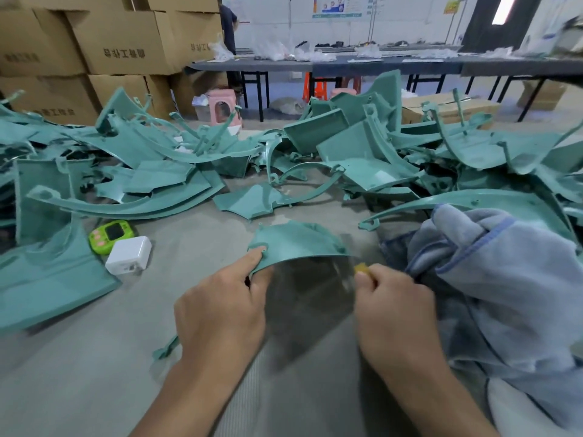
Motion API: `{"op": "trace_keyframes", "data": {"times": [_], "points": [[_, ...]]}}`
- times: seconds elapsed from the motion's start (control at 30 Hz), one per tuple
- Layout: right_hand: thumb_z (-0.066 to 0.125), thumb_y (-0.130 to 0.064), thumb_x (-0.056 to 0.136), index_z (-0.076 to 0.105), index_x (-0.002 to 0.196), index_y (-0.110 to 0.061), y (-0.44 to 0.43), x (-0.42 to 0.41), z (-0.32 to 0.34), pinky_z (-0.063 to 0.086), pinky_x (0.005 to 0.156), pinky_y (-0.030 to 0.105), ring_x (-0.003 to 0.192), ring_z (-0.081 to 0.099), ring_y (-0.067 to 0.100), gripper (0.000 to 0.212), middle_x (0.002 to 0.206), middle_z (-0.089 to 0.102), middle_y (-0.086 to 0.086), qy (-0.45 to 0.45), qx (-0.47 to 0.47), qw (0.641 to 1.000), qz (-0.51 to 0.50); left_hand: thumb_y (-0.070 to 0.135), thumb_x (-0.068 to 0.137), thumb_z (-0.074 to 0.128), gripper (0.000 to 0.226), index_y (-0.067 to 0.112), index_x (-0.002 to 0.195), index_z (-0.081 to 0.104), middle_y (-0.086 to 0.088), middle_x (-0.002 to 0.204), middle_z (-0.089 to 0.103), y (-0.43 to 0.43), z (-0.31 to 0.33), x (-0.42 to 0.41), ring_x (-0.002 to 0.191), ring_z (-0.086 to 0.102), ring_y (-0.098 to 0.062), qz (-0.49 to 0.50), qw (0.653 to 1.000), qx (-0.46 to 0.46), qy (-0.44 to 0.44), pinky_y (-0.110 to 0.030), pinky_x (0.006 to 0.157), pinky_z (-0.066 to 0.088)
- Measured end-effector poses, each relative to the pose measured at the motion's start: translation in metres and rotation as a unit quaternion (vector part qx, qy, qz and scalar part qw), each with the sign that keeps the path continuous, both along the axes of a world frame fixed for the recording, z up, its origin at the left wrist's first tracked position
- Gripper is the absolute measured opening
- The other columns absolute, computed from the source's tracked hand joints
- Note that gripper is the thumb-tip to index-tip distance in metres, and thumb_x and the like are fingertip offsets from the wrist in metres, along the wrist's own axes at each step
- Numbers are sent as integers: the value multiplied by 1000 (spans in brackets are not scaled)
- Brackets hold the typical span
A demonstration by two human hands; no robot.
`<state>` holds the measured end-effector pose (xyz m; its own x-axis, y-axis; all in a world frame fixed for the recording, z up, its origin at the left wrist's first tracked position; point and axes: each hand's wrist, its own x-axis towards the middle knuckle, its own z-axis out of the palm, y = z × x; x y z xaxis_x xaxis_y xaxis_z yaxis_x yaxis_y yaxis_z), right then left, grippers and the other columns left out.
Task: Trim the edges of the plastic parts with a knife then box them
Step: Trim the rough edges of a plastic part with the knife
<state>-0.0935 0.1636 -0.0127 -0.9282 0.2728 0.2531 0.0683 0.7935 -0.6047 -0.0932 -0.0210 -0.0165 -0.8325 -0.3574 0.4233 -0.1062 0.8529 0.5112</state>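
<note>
Teal curved plastic part [299,244] is up off the grey surface [94,357], held between both hands, its near edge running left to right. The left hand [220,307] pinches the left corner. The right hand [394,307] is curled round a yellow-handled knife [362,268] just off the right end, blade hidden, so I'd guess the cut runs leftward along that edge. Heaped teal parts [157,171] lie beyond, with cardboard boxes [126,42] behind.

The pile of parts [164,171] lies behind the near part [296,244], cloth [492,279] right, charger [127,255] left.
</note>
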Motion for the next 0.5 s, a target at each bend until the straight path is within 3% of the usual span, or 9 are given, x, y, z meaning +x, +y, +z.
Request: {"op": "trace_keyframes", "data": {"times": [0.07,0.13,0.2,0.3,0.37,0.43,0.5], "points": [[56,-29,100,49,66,-12,11,-3,-1,32,53,37,60,55,23,39,61,61,4,48,-69,996,-7,53,89,58,30,55,117,69,6,80,72,0,3,1,79,67,-34,-3,1000,0,21,-29,60,28],[61,-24,98,61,68,-11,11,-3,2,38,51,32,49,48,15,32,57,61,4,81,-206,975,32,36,88,68,28,51,111,73,5,67,67,-1,7,5,67,63,-31,-5,999,-10,50,-25,53,22],[64,-17,96,74,72,-14,8,-4,8,45,58,31,57,54,14,26,63,69,4,77,-394,915,34,24,81,66,34,43,106,78,7,66,65,-5,11,9,67,59,-22,-20,997,1,79,-18,54,24],[66,-16,93,81,70,-18,12,-6,17,53,86,32,85,67,15,28,83,78,0,-15,-600,798,50,7,66,67,41,28,97,83,13,80,74,-13,15,12,84,58,-9,-112,977,-34,181,-17,67,40],[66,-18,87,81,80,-9,18,-5,19,47,107,40,104,69,20,19,99,78,7,-79,-648,753,86,-3,65,65,44,23,95,84,16,90,76,-17,16,10,96,59,-12,-183,950,-97,233,-22,88,39],[63,-18,91,78,94,-4,24,-4,17,38,117,47,121,65,28,21,111,77,11,-117,-631,761,94,-6,68,64,44,22,95,83,18,99,74,-21,17,6,109,58,-17,-217,937,-119,248,-30,103,32],[62,-19,93,77,101,-4,29,-5,16,36,118,48,126,61,30,23,115,76,11,-119,-629,765,77,-4,73,57,46,25,97,83,17,113,72,-23,17,4,125,52,-17,-226,938,-82,248,-37,116,25]]}}
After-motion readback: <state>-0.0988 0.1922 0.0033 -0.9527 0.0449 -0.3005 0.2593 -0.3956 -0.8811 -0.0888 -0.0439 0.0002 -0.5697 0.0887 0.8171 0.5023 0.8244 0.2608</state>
